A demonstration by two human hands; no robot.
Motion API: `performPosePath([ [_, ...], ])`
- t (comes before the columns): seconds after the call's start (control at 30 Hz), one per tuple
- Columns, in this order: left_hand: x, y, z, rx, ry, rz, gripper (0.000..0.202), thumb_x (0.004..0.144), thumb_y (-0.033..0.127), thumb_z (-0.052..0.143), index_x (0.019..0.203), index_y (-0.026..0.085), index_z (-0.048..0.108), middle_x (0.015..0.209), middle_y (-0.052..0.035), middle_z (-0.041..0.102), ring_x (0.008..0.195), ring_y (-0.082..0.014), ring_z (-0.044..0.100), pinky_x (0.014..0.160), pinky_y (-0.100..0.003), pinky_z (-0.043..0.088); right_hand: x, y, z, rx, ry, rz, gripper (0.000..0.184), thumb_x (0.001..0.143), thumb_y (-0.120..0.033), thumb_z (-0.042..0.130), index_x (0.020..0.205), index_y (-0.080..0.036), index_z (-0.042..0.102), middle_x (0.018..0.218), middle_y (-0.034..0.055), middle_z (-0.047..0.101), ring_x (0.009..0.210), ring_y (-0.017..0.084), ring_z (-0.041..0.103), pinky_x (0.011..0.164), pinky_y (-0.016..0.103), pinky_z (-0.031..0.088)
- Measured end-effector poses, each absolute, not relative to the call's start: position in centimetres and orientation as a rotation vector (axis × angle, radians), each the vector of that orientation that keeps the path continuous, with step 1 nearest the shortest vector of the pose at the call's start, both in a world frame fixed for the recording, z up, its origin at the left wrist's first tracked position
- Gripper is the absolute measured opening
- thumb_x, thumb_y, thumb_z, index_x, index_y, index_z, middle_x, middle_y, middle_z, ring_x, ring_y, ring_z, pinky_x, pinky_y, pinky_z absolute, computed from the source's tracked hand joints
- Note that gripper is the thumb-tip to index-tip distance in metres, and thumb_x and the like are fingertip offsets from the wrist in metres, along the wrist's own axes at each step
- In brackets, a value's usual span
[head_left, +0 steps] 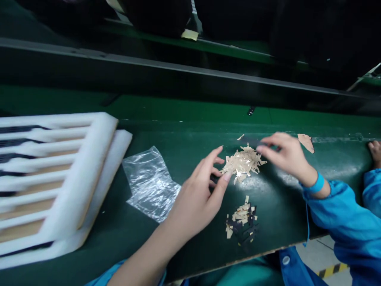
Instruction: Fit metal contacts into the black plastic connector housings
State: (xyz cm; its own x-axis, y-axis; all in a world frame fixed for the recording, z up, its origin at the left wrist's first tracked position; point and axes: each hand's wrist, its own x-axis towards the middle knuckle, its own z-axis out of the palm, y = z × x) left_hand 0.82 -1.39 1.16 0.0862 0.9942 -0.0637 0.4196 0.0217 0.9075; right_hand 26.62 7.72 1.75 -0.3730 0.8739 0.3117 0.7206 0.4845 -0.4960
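A heap of small flat beige pieces (244, 161) lies on the green table between my hands. My left hand (202, 186) rests at the heap's left edge, thumb and fingers apart, nothing visibly gripped; something dark shows under its fingers. Over the heap's far right side, my right hand (285, 153) pinches a dark strip (251, 141), blurred by motion. Closer to the table's front edge sits a smaller mixed pile of beige and black pieces (242, 218). A blue band (317, 182) circles my right wrist.
Clear plastic bags (151, 182) lie left of my left hand. White foam trays with slots (80, 171) are stacked at the left. A brown scrap (306, 143) and a small black part (251, 111) lie farther back. Another person's hand (375, 151) shows at the right edge.
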Motion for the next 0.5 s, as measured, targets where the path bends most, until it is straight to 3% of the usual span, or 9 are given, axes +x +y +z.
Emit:
performPosePath([
  [0.07, 0.6, -1.5, 1.5, 1.563, 1.447, 0.893, 0.054, 0.099, 0.038, 0.065, 0.15, 0.023, 0.055, 0.12, -0.0104, 0.067, 0.087, -0.0231, 0.065, 0.07, -0.03, 0.05, 27.9, 10.2, 1.8, -1.599, -2.057, 0.19, 0.039, 0.093, -0.047, 0.074, 0.116, -0.016, 0.077, 0.102, 0.0133, 0.077, 0.093, 0.031, 0.069, 0.083, 0.045, 0.054],
  [0.13, 0.4, -2.0, 1.5, 1.656, 1.388, 0.779, 0.04, 0.1, 0.039, 0.064, 0.137, 0.023, 0.066, 0.105, -0.007, 0.07, 0.076, -0.0209, 0.064, 0.063, -0.029, 0.047, 28.8, 11.0, 1.5, -1.788, -2.036, 0.089, 0.064, 0.085, -0.048, 0.082, 0.134, -0.01, 0.067, 0.117, 0.0204, 0.074, 0.104, 0.038, 0.067, 0.086, 0.05, 0.053],
  [0.17, 0.3, -2.3, 1.3, 1.729, 1.348, 0.695, 0.034, 0.101, 0.039, 0.063, 0.13, 0.023, 0.07, 0.1, -0.0061, 0.071, 0.071, -0.0203, 0.063, 0.061, -0.029, 0.044, 28.9, 10.6, 1.3, -1.808, -2.072, 0.069, 0.061, 0.087, -0.045, 0.08, 0.135, -0.01, 0.066, 0.118, 0.0204, 0.074, 0.108, 0.04, 0.065, 0.088, 0.051, 0.052],
  [0.23, 0.2, -3.2, 0.7, 1.883, 1.252, 0.544, 0.027, 0.102, 0.039, 0.06, 0.12, 0.023, 0.074, 0.098, -0.0065, 0.072, 0.072, -0.0212, 0.065, 0.062, -0.03, 0.044, 28.6, 8.1, 0.8, -1.688, -2.21, 0.15, 0.036, 0.094, -0.037, 0.072, 0.122, -0.015, 0.072, 0.107, 0.0146, 0.076, 0.103, 0.035, 0.065, 0.089, 0.048, 0.051],
  [0.3, 0.3, -4.1, -0.1, 2.015, 1.153, 0.474, 0.026, 0.103, 0.037, 0.058, 0.114, 0.022, 0.075, 0.1, -0.0082, 0.073, 0.082, -0.0249, 0.068, 0.068, -0.032, 0.046, 27.9, 4.5, 0.4, -1.402, -2.393, 0.467, 0.02, 0.098, -0.035, 0.068, 0.107, -0.019, 0.076, 0.1, 0.0094, 0.076, 0.097, 0.029, 0.065, 0.088, 0.043, 0.051],
  [0.37, 0.6, -4.9, -0.9, 2.116, 1.084, 0.453, 0.027, 0.105, 0.036, 0.055, 0.115, 0.022, 0.076, 0.098, -0.0094, 0.071, 0.089, -0.0275, 0.067, 0.071, -0.034, 0.047, 26.9, 1.3, -0.1, -1.212, -2.506, 0.767, 0.019, 0.101, -0.034, 0.066, 0.112, -0.022, 0.076, 0.103, 0.0075, 0.075, 0.098, 0.027, 0.064, 0.087, 0.04, 0.051],
  [0.5, 1.3, -5.4, -2.2, 2.249, 1.022, 0.436, 0.027, 0.104, 0.034, 0.056, 0.119, 0.025, 0.077, 0.098, -0.01, 0.071, 0.091, -0.0279, 0.062, 0.073, -0.035, 0.047, 25.6, -1.4, -0.8, -1.164, -2.629, 0.815, 0.019, 0.105, -0.029, 0.06, 0.115, -0.021, 0.074, 0.098, 0.008, 0.072, 0.094, 0.025, 0.059, 0.08, 0.037, 0.048],
])
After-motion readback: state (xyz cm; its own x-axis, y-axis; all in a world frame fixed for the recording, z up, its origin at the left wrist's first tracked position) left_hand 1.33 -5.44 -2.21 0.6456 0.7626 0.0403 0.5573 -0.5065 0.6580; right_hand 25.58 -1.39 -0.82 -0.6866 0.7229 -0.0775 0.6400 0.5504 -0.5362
